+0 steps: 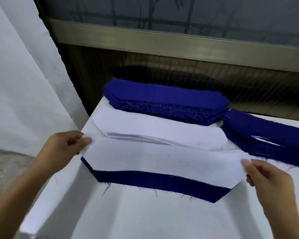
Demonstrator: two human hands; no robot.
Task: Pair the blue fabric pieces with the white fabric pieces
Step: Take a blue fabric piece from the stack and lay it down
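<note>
1. Loads left, looks like: fat blue stack (166, 100) at the back of the table (145, 218), another blue pile (266, 135) on the right, white stack (154, 126) just in front.
2. Mid-pair up front: white piece (162, 161) over a blue piece (162, 182), offset, frayed blue strip showing along the near edge.
3. Left hand (62, 145) pinching the white piece's left end, right hand (269, 183) pinching the right end.

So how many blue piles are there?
2: the back pile and the right pile. A single blue piece lies in front under the white piece.
</note>
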